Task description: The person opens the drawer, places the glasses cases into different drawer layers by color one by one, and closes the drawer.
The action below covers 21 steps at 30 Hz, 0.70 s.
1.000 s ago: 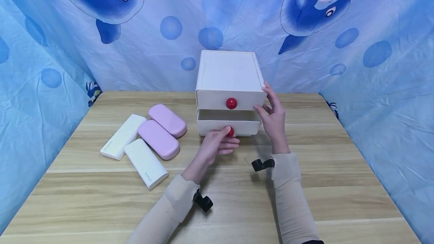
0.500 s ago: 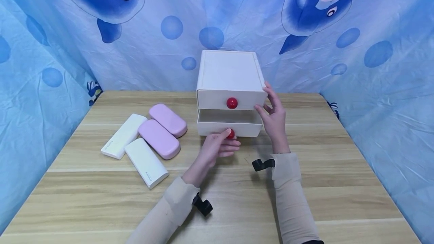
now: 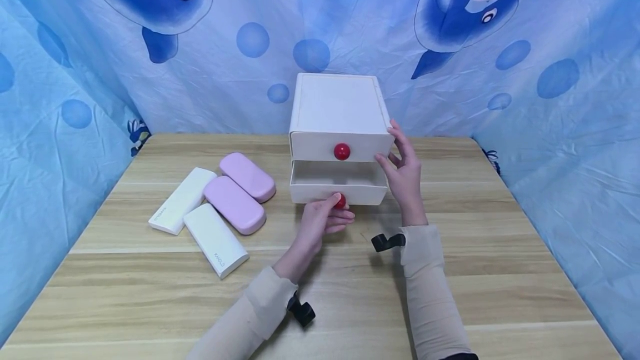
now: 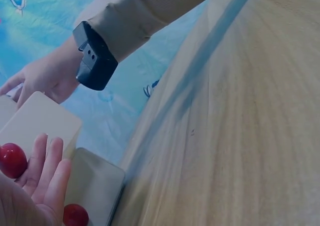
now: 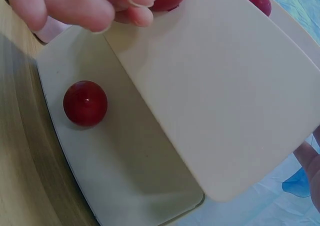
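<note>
A white drawer cabinet (image 3: 342, 105) stands at the back of the table, with round red knobs. My left hand (image 3: 320, 221) pinches the red knob (image 3: 342, 202) of a drawer (image 3: 310, 194) that is pulled partway out; the visible part of its inside is bare. Above it, the top drawer (image 3: 315, 146) is closed. My right hand (image 3: 406, 174) grips the cabinet's right front edge, thumb at the front and fingers along the side. In the right wrist view, a lower drawer (image 5: 135, 161) with its own red knob (image 5: 85, 103) sits closed under the pulled-out one.
Left of the cabinet lie two pink oblong cases (image 3: 235, 205) and two white boxes (image 3: 216, 240) with small lettering, close together on the wooden table (image 3: 500, 271). A blue dolphin-print curtain (image 3: 350, 32) hangs behind and at both sides.
The drawer has slid a little further out towards me, and my left hand has come back with its knob. My right hand has kept its place on the cabinet.
</note>
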Tool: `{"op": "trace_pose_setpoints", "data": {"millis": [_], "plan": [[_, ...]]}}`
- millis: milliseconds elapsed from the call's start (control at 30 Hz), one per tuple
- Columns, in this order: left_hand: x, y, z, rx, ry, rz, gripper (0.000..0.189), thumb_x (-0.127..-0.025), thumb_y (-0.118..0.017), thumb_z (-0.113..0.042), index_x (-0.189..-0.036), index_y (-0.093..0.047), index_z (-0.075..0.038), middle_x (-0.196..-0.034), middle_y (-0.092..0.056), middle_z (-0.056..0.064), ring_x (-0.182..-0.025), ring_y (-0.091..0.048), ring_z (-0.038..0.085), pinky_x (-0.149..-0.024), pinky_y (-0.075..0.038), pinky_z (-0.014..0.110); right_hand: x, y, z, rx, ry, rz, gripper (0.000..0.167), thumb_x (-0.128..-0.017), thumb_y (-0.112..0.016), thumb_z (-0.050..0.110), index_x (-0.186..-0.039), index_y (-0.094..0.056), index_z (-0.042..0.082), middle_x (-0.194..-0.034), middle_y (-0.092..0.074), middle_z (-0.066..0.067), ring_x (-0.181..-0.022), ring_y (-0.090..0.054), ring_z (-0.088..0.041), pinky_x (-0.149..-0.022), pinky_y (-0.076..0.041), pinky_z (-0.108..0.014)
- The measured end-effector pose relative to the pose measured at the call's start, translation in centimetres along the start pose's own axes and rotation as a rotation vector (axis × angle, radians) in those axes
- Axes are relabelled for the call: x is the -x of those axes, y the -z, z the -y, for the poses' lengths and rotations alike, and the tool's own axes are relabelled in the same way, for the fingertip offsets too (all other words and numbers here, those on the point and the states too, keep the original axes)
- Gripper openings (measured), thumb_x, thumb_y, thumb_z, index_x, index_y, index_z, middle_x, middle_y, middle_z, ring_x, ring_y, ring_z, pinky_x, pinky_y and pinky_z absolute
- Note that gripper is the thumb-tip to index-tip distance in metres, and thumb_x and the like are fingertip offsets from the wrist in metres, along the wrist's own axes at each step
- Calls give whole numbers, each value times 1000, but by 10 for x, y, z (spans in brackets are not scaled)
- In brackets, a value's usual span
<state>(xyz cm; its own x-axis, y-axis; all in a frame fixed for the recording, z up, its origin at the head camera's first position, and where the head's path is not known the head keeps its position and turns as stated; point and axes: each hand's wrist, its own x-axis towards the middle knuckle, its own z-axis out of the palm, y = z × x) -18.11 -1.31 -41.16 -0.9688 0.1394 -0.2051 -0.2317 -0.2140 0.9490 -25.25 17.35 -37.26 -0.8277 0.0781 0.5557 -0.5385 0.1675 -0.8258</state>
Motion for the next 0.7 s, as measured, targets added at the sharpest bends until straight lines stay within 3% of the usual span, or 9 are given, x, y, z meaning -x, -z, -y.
{"op": "trace_pose_setpoints", "data": {"millis": [700], "plan": [[11,0,9,-9,-8,-6,40,-97,-56,-33,-99,-68,6,-77,-75,9,-74,-74,16,-75,-60,40,-1,0,-1,-17,-5,0,54,-88,-68,2,-138,-49,6,-155,-38,7,-141,-40,-16,-108,-43,-51]]}}
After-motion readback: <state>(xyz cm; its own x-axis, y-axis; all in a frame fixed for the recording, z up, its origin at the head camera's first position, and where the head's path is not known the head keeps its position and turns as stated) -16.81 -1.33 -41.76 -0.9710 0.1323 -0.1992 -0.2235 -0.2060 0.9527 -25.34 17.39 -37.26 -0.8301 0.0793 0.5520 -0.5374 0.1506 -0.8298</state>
